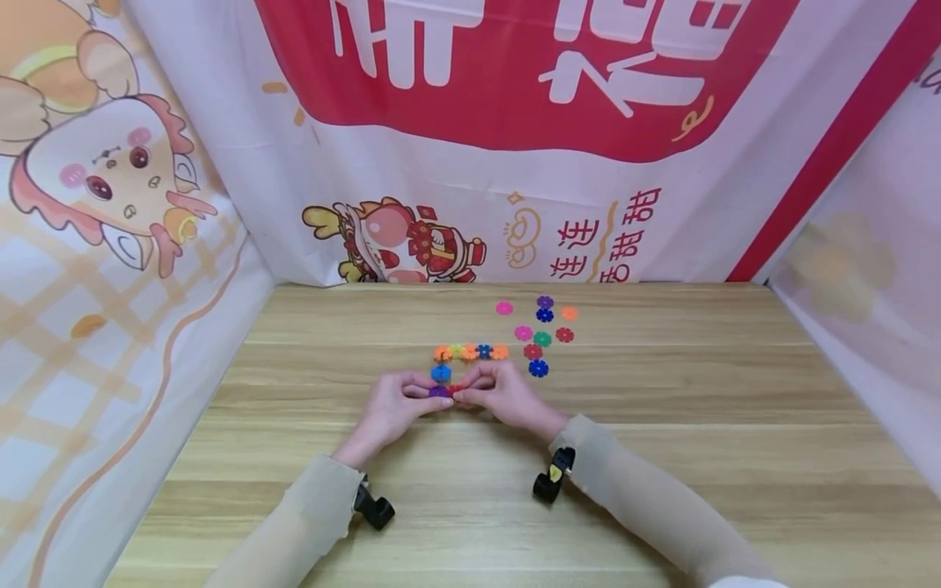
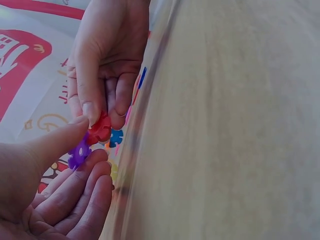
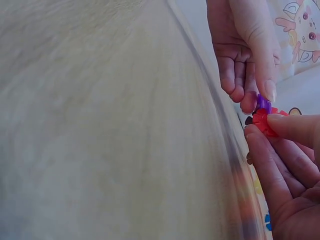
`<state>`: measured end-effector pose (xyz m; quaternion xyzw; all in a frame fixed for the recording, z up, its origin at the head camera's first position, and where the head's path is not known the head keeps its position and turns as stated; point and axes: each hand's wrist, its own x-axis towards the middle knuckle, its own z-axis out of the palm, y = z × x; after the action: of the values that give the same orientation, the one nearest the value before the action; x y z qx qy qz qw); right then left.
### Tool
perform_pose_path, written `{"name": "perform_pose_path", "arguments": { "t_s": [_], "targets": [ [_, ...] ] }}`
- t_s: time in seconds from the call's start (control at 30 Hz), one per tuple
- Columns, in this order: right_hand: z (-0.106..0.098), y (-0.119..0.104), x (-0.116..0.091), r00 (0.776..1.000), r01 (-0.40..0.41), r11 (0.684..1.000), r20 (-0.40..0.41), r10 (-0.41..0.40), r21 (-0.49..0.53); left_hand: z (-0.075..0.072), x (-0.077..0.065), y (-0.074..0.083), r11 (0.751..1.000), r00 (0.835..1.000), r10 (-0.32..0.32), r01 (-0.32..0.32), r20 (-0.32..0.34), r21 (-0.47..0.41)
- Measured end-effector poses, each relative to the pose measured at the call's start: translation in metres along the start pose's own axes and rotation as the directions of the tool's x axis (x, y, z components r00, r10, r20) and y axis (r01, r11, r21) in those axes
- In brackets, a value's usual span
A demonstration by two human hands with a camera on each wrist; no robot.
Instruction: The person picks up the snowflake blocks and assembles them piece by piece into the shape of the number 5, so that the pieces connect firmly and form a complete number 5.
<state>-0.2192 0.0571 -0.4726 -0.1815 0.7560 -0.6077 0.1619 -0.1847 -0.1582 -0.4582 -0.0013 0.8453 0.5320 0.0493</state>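
Observation:
My left hand (image 1: pixel 388 408) pinches a purple notched snowflake disc (image 2: pixel 80 154) between thumb and fingers. A red snowflake disc (image 2: pixel 101 129) is pinched by my right hand (image 1: pixel 512 397). The two discs meet edge to edge between the fingertips; whether their slots are fully locked cannot be told. Just beyond the hands lies a row of joined discs, with an orange disc (image 1: pixel 500 352) at its right end, a dark blue one (image 1: pixel 483 351) beside it and a yellow one (image 1: pixel 457 351) farther left. A light blue disc (image 1: pixel 441 373) stands between the row's left end and the purple disc.
Several loose discs lie right of the row, among them a green disc (image 1: pixel 542 338), a blue disc (image 1: pixel 539 368) and a pink disc (image 1: pixel 504 308). The wooden table (image 1: pixel 662 359) meets a printed cloth (image 1: pixel 456 163) at the back, with cloth walls at both sides.

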Motion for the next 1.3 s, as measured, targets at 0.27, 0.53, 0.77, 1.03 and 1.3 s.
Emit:
{"name": "perform_pose_path", "arguments": {
  "t_s": [0.27,0.53,0.77,1.03,1.3],
  "targets": [
    [-0.01,-0.001,0.003,0.999,0.038,0.997,0.04,-0.036,-0.068,-0.005,0.001,-0.001,0.999,0.999,-0.037,0.037,-0.003,-0.01],
    [-0.062,-0.013,0.029,0.987,0.034,0.988,-0.153,-0.057,-0.15,-0.01,0.003,-0.001,0.997,0.997,-0.072,0.072,-0.021,0.023],
    [-0.1,-0.002,0.074,0.95,-0.127,0.959,-0.308,0.045,-0.252,-0.009,0.003,0.0,0.997,0.997,-0.074,0.074,-0.023,0.021],
    [-0.106,0.01,0.099,0.93,-0.239,0.887,-0.355,0.092,-0.396,-0.006,0.004,0.0,0.998,0.998,-0.056,0.057,-0.013,0.02],
    [-0.103,0.007,0.109,0.932,-0.257,0.816,-0.357,0.066,-0.518,-0.006,0.005,0.0,0.998,0.998,-0.054,0.054,-0.013,0.023]
  ]
}}
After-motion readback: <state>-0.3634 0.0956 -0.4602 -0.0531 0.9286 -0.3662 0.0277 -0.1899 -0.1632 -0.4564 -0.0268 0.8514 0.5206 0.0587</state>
